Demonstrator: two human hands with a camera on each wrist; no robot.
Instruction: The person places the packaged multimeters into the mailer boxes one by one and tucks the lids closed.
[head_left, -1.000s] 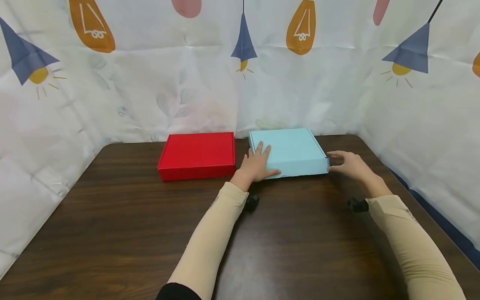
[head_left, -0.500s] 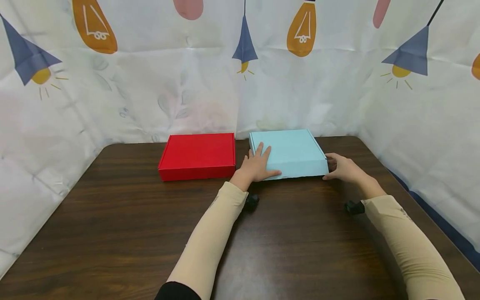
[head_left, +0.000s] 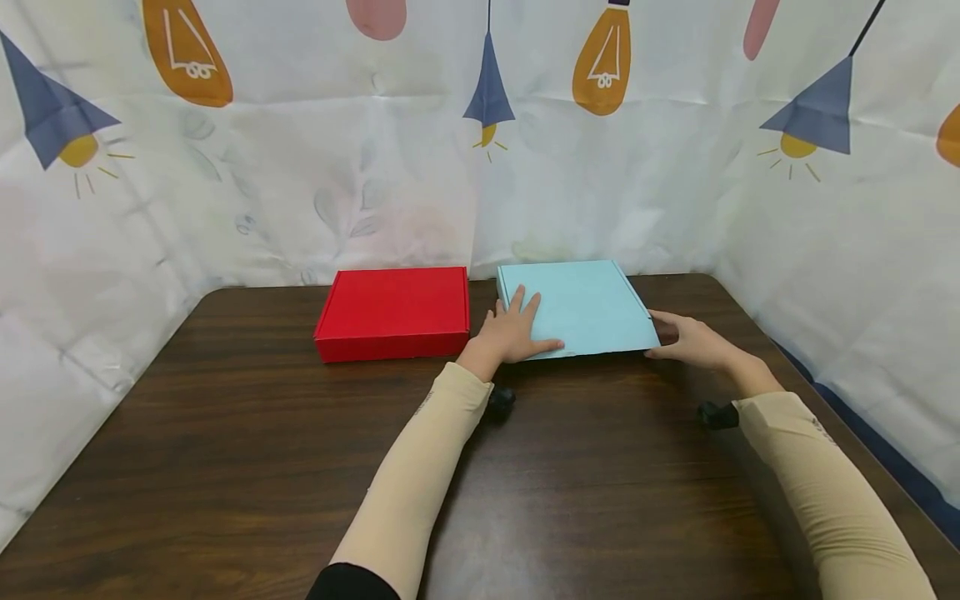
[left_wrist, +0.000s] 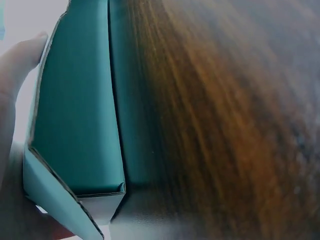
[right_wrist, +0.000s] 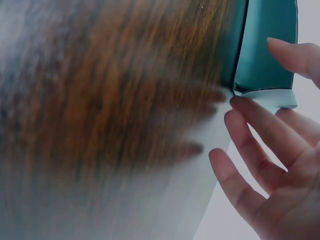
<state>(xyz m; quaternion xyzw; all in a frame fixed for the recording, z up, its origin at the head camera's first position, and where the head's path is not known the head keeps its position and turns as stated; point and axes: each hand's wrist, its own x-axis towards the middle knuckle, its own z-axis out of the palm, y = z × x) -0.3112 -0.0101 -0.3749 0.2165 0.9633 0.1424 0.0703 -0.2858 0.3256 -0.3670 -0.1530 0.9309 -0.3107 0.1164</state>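
Observation:
A light blue cardboard box (head_left: 585, 300) lies near the table's far edge, its lid's front flap swung outward. The left wrist view shows the box's shaded front wall (left_wrist: 80, 110) below the projecting flap, with a folded side tab (left_wrist: 60, 192). My left hand (head_left: 506, 333) rests on the lid's front left corner, fingers spread, thumb along the flap edge. At the front right corner is my right hand (head_left: 693, 340), fingers loosely extended. Its thumb (right_wrist: 292, 57) overlaps the front wall, and a fingertip is right at the lower corner beside the right tab (right_wrist: 270, 96).
A red cardboard box (head_left: 397, 312), closed, lies left of the blue one with a narrow gap between. Both sit on a dark wood-grain table (head_left: 225, 467). A white curtain (head_left: 300, 167) printed with lamps stands behind the table and along its sides.
The blue box's front flap has swung outward and up, nearly level with the lid. My right thumb has shifted to the front right corner. The left hand stays in place.

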